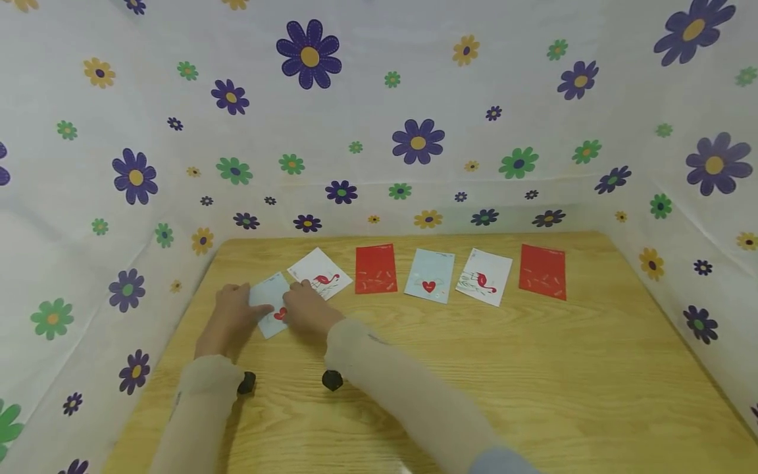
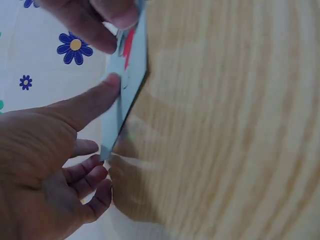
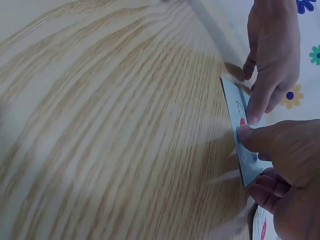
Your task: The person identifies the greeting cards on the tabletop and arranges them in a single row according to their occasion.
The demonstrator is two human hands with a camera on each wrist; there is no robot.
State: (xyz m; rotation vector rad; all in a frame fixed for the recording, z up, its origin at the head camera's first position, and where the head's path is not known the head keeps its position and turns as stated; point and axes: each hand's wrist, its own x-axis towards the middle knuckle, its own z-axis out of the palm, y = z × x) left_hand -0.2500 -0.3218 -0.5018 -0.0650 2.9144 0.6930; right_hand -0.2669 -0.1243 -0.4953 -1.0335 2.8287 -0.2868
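In the head view, your left hand [image 1: 233,309] and right hand [image 1: 309,309] are both on the light blue card [image 1: 270,289] at the far left of the row, which lies tilted on the wooden bench [image 1: 450,368], its red heart [image 1: 279,315] partly covered by your right fingers. Just beyond it is a tilted white flamingo card [image 1: 320,273]; then, going right, you have a red card [image 1: 376,270], a second light blue card [image 1: 429,275], a second flamingo card [image 1: 484,278] and a second red card [image 1: 543,271], with the flowered sheet [image 1: 367,85] behind. From your left wrist, your left thumb presses the face of the light blue card and your other fingers curl at its near corner, pinching it, while your right fingertips reach in at the top. From your right wrist, your right thumb lies on the card beside the heart, your remaining fingers bent together at its edge in a pinch, and your left hand touches it farther along, part of the white flamingo card showing below
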